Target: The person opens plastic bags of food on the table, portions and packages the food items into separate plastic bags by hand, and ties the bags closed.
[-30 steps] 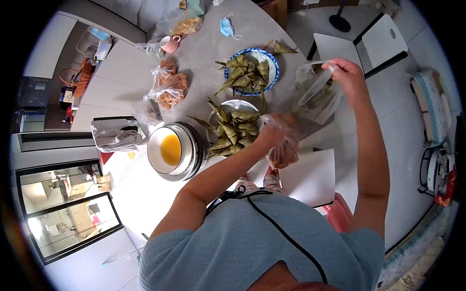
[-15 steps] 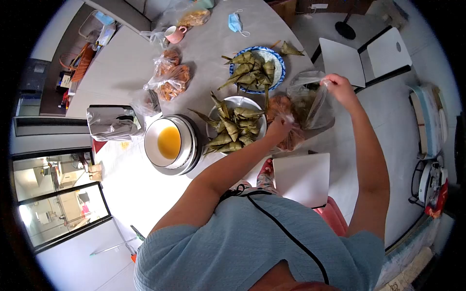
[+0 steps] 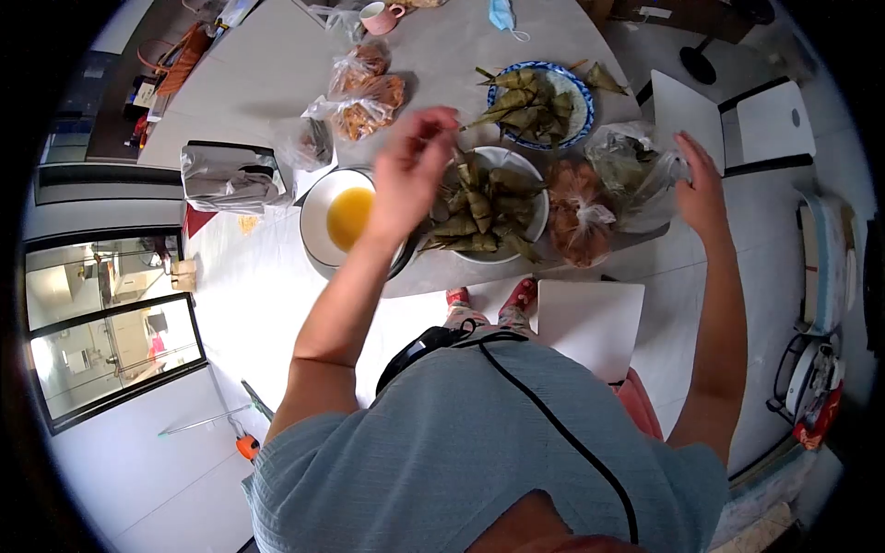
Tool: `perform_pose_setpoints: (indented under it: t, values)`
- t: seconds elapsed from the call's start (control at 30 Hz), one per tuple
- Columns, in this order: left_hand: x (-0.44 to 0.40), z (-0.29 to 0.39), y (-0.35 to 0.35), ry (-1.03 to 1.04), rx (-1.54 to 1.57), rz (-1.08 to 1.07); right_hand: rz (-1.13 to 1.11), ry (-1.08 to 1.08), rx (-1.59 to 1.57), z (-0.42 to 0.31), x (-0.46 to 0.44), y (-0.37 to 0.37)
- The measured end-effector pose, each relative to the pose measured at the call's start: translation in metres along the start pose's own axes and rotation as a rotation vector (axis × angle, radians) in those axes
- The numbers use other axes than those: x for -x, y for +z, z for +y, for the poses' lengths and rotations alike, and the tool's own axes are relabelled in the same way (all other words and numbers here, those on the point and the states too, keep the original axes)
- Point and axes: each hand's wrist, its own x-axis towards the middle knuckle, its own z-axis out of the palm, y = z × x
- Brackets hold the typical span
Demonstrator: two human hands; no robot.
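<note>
My left hand (image 3: 415,180) is raised over the table between the white bowl of yellow liquid (image 3: 350,218) and a white bowl (image 3: 537,198) heaped with leaf-wrapped rice dumplings (image 3: 479,210). Its fingers are loosely bent and apart, with nothing visible in them. My right hand (image 3: 702,192) is at the right edge of a clear plastic bag (image 3: 636,180) with green contents, thumb and fingers apart; whether it touches the bag I cannot tell. Between that bag and the dumplings sits a knotted plastic bag of reddish-brown food (image 3: 578,217).
Behind, a blue-rimmed plate (image 3: 583,88) holds more dumplings, with a single one (image 3: 604,78) beside it. Bags of brown food (image 3: 369,97), a pink mug (image 3: 379,17) and a blue mask (image 3: 501,14) lie farther back. A white stool (image 3: 590,323) stands at the near edge.
My left hand has left the reddish-brown food's bag and moved left and up. My right hand has released the clear bag's top and shifted slightly right and down. The view has shifted.
</note>
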Motion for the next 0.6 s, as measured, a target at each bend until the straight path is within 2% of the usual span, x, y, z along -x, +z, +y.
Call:
perform_pose_setpoints:
  t: [0.07,0.13,0.23,0.33,0.37,0.43,0.47,0.6]
  values:
    - [0.004,0.044,-0.025,0.218,-0.039,0.056,0.038,-0.012,-0.001,-0.017,0.007,-0.008]
    - [0.015,0.08,-0.046,0.434,-0.156,0.141,0.186,0.084,-0.15,-0.038,0.015,-0.011]
    - [0.038,0.111,-0.074,0.627,-0.058,0.068,0.229,0.194,-0.293,-0.053,0.034,-0.003]
    - [0.053,0.139,-0.088,0.8,0.043,-0.043,0.276,0.215,-0.296,-0.072,0.06,0.02]
    - [0.056,0.148,-0.106,0.774,0.044,-0.271,0.267,0.21,-0.288,-0.078,0.07,0.029]
    - [0.061,0.159,-0.125,0.76,0.111,-0.469,0.226,0.297,-0.343,-0.093,0.089,0.051]
    - [0.067,0.16,-0.133,0.772,0.142,-0.445,0.2,0.342,-0.367,-0.101,0.099,0.06]
    - [0.084,0.161,-0.176,0.814,0.231,-0.424,0.064,0.287,-0.268,-0.136,0.131,0.085]
